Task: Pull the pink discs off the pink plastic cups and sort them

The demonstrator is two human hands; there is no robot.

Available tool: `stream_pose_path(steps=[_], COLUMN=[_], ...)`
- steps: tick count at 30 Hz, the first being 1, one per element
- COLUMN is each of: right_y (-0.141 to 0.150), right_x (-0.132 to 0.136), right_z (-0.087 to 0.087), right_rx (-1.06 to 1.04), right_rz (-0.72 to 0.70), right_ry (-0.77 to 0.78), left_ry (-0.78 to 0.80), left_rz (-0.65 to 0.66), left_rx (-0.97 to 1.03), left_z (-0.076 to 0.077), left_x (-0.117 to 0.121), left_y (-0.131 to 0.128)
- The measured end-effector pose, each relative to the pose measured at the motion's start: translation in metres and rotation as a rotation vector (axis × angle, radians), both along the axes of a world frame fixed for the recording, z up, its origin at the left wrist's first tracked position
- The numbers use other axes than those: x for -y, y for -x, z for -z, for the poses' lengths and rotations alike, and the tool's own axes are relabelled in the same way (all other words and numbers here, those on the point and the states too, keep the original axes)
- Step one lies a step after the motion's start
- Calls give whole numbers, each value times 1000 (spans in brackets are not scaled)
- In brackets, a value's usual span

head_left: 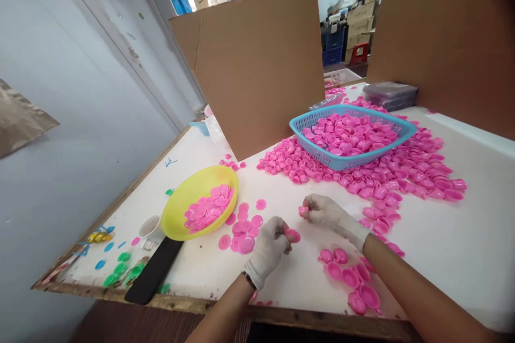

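Note:
My left hand (269,249), in a pale glove with bare fingertips, pinches a flat pink disc (292,235) like a toy saucer. Facing it, my right hand (328,214), gloved the same way, grips a small pink toy cup (303,210) by the fingertips. The disc and the cup are a short way apart. Left of my left hand lies a loose group of pink discs (246,245). Below my right wrist sit several pink toy teapots (350,277) with spouts.
A blue basket (295,124) of pink pieces stands on a wide spread of pink cups (378,179). Left is a yellow bowl (171,214) of discs, near a black strip (155,273), a white cup (151,228) and green pieces (120,269). Cardboard sheets (257,64) rise behind.

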State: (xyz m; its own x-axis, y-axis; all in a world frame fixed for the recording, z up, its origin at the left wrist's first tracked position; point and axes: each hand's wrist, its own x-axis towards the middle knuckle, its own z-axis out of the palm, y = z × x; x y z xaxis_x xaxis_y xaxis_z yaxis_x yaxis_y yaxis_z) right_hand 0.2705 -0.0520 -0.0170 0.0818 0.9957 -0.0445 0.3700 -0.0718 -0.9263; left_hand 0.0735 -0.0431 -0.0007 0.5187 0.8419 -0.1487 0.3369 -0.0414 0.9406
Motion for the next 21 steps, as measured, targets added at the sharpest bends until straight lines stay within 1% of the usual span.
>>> stream_pose_path(steps=[2, 4, 5, 6, 8, 9, 11, 13, 15, 18, 21], right_y=[11, 19, 21, 22, 23, 23, 25, 29, 31, 31, 27], right_x=[2, 3, 3, 2, 0, -1, -2, 0, 3, 10, 16], right_z=[-10, -18, -21, -24, -28, -29, -32, -34, -37, -44, -50], right_rx=[-271, -548, -636, -668, -653, -632, -594, -550, -486, -397, -384], right_rz=[-52, -50, -27, 7, 63, 67, 40, -3, -34, -45, -49], right_ry=[-10, -23, -34, -53, -98, -116, -145, -164, -179, -146, -89], left_ry=[136, 173, 177, 183, 194, 195, 180, 156, 132, 90, -22], left_rz=[-25, -52, -71, -83, -73, -54, -17, 3, 19, 48, 47], left_rx=[242, 383, 427, 465, 538, 567, 601, 592, 558, 514, 453], left_z=[-3, -4, -3, -3, 0, 2, 5, 6, 3, -6, -14], left_x=[-14, -28, -34, -40, -49, -52, -55, -55, -52, -48, -45], left_y=[-10, -19, -24, -27, -32, -32, -31, -27, -22, -15, -11])
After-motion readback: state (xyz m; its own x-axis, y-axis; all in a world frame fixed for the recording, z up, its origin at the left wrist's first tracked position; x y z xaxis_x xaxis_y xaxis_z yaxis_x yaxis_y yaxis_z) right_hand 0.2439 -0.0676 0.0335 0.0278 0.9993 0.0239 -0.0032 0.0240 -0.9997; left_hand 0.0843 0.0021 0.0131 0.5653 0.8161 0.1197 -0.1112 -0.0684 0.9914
